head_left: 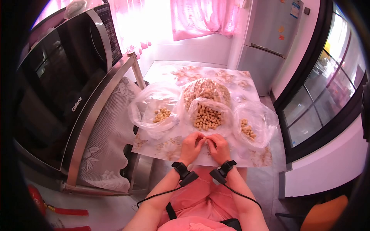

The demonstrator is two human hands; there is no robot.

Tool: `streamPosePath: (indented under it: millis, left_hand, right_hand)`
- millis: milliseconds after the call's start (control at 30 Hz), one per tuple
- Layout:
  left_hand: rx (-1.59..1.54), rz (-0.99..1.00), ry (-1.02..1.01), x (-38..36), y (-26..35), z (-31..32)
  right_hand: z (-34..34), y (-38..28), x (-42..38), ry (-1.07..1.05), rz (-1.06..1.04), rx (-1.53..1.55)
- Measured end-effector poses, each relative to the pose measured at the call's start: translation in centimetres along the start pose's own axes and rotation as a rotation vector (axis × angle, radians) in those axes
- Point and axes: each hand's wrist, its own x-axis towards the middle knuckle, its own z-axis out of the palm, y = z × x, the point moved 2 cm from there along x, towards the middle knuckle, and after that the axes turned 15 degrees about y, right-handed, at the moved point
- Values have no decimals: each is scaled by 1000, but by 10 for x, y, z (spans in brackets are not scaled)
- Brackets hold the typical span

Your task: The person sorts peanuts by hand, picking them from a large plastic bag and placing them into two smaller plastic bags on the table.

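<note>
My left hand (192, 145) and my right hand (217, 148) meet at the fingertips above the near part of the table. Both are closed in a pinch. Whatever lies between the fingertips is too small and too covered to name. Just beyond them is an open clear plastic bag (229, 116) with many unshelled peanuts (208, 118) in it. Behind it bulges a larger full bag of peanuts (206, 91). On the left, an open plastic bag (138, 115) holds a small heap of peanuts (162, 114). Another open bag (268, 123) at the right has a few peanuts (247, 129).
A flowered cover lies on the table (165, 148). Left of it, a large microwave (58, 88) stands on a metal rack (86, 142) with a lace cloth. A fridge (266, 50) is at the back right. An orange chair (323, 215) stands low on the right.
</note>
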Motion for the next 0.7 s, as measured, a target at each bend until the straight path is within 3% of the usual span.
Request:
streamPosePath:
  millis: [167, 233, 367, 433, 567, 633, 700]
  left_hand:
    - [2, -6, 13, -1, 2, 0]
    - [-66, -109, 8, 1, 8, -3]
    - [-167, -27, 49, 20, 40, -21]
    - [-157, 116, 171, 44, 65, -45]
    - [-29, 0, 399, 91, 58, -89]
    - [57, 28, 396, 100, 44, -93]
    - [363, 359, 556, 94, 42, -91]
  right_hand:
    - [0, 8, -2, 42, 13, 2]
    - [1, 5, -2, 67, -14, -3]
    - [-3, 2, 4, 72, 30, -16]
    - [-3, 1, -3, 71, 41, -15]
    - [-3, 1, 0, 65, 52, 3]
    - [-3, 0, 0, 71, 68, -1]
    - [-3, 3, 0, 59, 80, -7]
